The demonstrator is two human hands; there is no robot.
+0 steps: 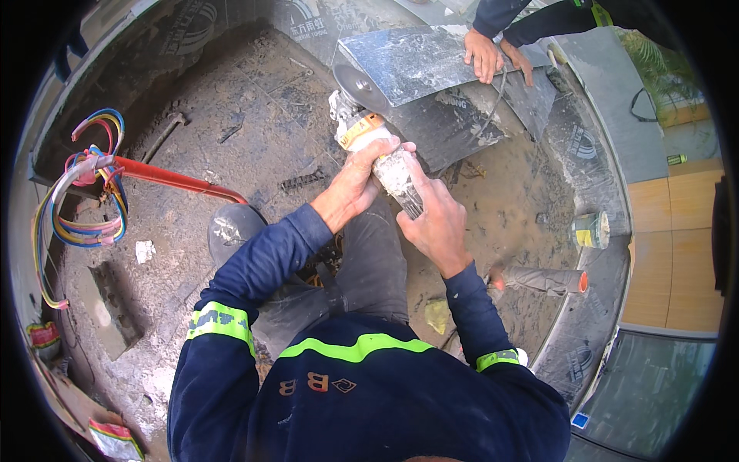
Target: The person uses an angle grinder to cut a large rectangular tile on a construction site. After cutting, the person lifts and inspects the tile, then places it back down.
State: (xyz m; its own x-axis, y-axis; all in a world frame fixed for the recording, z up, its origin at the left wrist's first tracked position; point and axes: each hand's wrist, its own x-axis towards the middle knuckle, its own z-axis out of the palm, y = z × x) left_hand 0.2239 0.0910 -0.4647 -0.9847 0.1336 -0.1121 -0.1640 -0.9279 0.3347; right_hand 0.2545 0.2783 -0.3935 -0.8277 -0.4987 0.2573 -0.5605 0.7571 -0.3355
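Both my hands are closed around a dusty angle grinder [398,175] in the middle of the view. My left hand [358,181] grips it close to the orange-marked head, and my right hand [437,215] wraps the rear of the body. The grinder's round disc [359,87] is beside the left edge of a grey slab [439,61]; whether they touch I cannot tell. On the slab's far right part rests a co-worker's hand [483,55], with the other hand next to it. A second dark sheet [443,127] lies beneath the slab.
Muddy ground [254,100] surrounds me inside a curved low wall [593,154]. To the left, coiled coloured wires [88,223] stand beside a red pipe [181,177]. A grey-wrapped orange pipe [546,280] lies at right, below a small tub [591,230]. A concrete piece [112,308] is at lower left.
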